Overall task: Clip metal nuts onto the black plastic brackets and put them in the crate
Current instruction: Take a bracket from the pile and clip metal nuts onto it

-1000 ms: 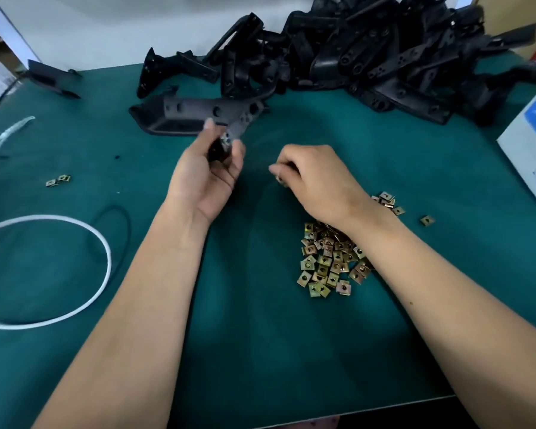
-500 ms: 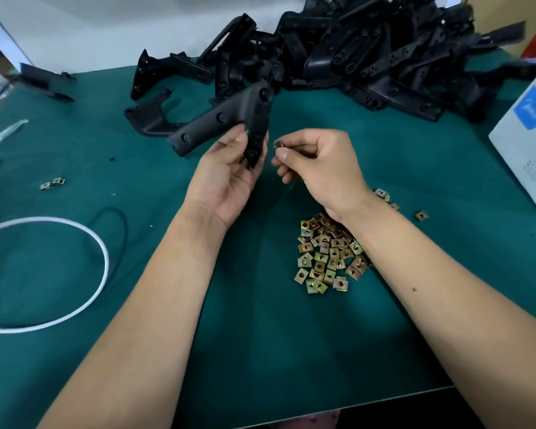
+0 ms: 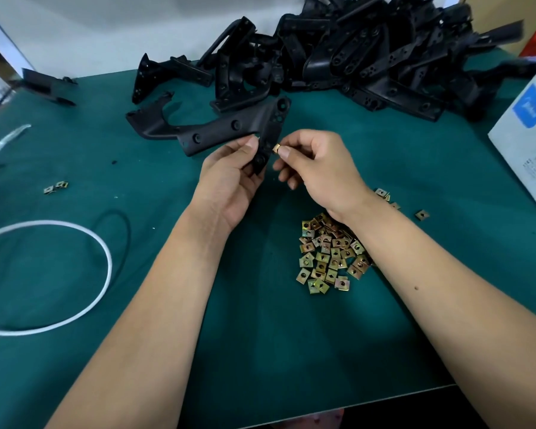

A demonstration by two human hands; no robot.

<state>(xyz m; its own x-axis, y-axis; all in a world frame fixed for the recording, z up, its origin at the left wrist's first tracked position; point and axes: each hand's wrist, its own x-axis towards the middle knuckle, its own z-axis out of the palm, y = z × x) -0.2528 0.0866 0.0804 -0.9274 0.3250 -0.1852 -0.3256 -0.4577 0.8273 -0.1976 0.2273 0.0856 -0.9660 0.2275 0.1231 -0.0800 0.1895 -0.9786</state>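
Change: the nut (image 3: 276,148) pinched in the right hand (image 3: 317,168) has closed in since half a second ago and now touches the edge of the bracket (image 3: 229,129).
Grip: the left hand (image 3: 229,178) grips the bracket's lower arm between thumb and fingers, just left of the nut.
Meaning: this looks like the clip-on step beginning; no crate is in view.
Supply: the loose nuts (image 3: 331,255) lie below the right wrist; the bracket pile (image 3: 353,60) sits beyond both hands.
Surface: green mat (image 3: 291,351), with a white cord (image 3: 106,258) well left of the grip and a white box (image 3: 526,140) far right.
Room: pale wall behind.
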